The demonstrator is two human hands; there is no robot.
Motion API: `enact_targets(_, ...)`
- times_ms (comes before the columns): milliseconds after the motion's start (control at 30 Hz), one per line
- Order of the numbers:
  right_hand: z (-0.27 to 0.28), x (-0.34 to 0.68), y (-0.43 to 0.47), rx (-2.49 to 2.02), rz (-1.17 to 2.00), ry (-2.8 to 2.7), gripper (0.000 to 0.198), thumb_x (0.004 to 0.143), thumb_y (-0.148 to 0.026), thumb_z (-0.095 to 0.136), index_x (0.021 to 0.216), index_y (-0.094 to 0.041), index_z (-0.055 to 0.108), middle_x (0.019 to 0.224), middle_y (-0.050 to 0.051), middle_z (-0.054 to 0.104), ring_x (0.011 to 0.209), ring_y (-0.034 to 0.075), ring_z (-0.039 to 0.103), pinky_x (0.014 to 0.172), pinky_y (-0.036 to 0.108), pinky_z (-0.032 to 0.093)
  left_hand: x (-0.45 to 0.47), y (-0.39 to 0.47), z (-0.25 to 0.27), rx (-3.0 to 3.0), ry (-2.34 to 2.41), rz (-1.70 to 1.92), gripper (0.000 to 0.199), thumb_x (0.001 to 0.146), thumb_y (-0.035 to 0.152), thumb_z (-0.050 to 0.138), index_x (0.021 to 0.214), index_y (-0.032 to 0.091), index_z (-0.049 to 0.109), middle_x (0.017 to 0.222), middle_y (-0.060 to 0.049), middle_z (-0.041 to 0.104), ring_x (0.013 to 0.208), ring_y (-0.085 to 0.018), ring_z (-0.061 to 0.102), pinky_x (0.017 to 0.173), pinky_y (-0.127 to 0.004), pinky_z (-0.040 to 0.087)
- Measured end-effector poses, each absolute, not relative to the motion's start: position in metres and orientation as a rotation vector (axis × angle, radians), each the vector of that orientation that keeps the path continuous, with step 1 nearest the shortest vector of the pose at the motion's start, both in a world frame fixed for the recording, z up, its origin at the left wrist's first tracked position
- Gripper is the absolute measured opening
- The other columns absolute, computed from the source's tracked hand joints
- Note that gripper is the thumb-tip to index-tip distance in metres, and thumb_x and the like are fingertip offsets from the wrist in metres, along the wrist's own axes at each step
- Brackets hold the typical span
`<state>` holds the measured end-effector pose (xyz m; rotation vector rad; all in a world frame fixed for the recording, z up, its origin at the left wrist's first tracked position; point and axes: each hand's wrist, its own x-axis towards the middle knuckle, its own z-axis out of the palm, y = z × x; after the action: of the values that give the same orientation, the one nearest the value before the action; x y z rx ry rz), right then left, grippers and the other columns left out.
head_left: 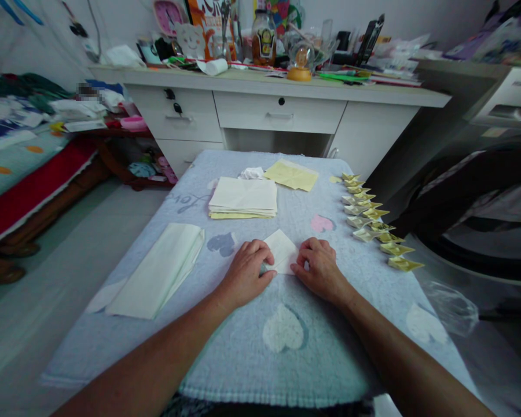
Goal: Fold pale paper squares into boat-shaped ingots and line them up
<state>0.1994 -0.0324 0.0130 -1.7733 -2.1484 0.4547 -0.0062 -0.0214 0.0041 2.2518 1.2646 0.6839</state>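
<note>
A small piece of folded white paper (pixel 282 253) lies on the cloth between my hands, with one corner pointing away from me. My left hand (pixel 249 271) has its fingers curled onto the left side of the paper. On the opposite side, my right hand (pixel 319 267) pinches the right corner between thumb and fingers. Beyond the hands is a stack of white and yellow paper (pixel 243 198). To the right, several small folded paper boats (pixel 367 222) in white and yellow stand in rows. A larger folded pale sheet (pixel 160 272) rests at the left.
A blue cloth with hearts (pixel 238 365) covers the table. Behind the stack are a crumpled white tissue (pixel 252 173) and a yellow sheet (pixel 292 175). A cluttered white desk (pixel 282 87) stands at the far side, a washing machine (pixel 499 174) to the right, a bed (pixel 35 168) to the left.
</note>
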Motion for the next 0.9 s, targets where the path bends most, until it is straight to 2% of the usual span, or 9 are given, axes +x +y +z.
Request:
enact_targets(333,0.0114,0.1994,-0.0323,-1.759,0.422,-2.159,0.016,0.077,-0.027,0.067,0.064,-0.019,0.062,0.095,0.005,0.056,0.095,0.023,0.045,0.082,0.039,0.033,-0.0082,-0.022,0.0049,2.264,1.221,0.685,0.012,0.079,0.012,0.055,0.089,0.019,0.058,0.1,-0.004,0.056,0.099,-0.021,0.049,0.09,-0.037,0.041)
enact_targets(533,0.011,0.1988,-0.0321,-1.77,0.435,-2.147,0.016,0.077,-0.027,0.066,0.064,-0.019,0.061,0.095,0.006,0.056,0.095,0.023,0.044,0.082,0.039,0.032,-0.0073,-0.0206,0.0045,2.261,1.21,0.701,0.023,0.084,0.005,0.04,0.09,0.019,0.057,0.098,-0.004,0.056,0.097,-0.019,0.05,0.089,-0.035,0.041)
enact_targets(633,0.0106,0.1984,-0.032,-1.773,0.433,-2.137,0.017,0.076,-0.027,0.067,0.063,-0.019,0.061,0.095,0.006,0.056,0.096,0.024,0.044,0.083,0.04,0.032,-0.0065,-0.0205,0.0057,2.27,1.225,0.686,0.016,0.086,0.011,0.044,0.088,0.019,0.057,0.097,-0.004,0.056,0.097,-0.02,0.05,0.089,-0.036,0.041)
enact_targets(733,0.0111,0.1976,-0.0324,-1.769,0.424,-2.128,0.017,0.076,-0.027,0.067,0.063,-0.018,0.061,0.095,0.006,0.056,0.096,0.024,0.045,0.082,0.04,0.032,-0.0056,-0.0214,0.0054,2.289,1.264,0.667,0.004,0.084,0.019,0.056,0.088,0.019,0.057,0.098,-0.004,0.055,0.097,-0.021,0.05,0.089,-0.037,0.04)
enact_targets(900,0.0125,0.196,-0.0328,-1.77,0.409,-2.131,0.018,0.077,-0.026,0.066,0.062,-0.018,0.06,0.094,0.007,0.056,0.095,0.024,0.044,0.082,0.039,0.033,-0.0034,-0.023,0.0007,2.312,1.3,0.673,0.009,0.079,0.02,0.063,0.086,0.02,0.056,0.099,-0.004,0.054,0.097,-0.022,0.049,0.088,-0.037,0.04)
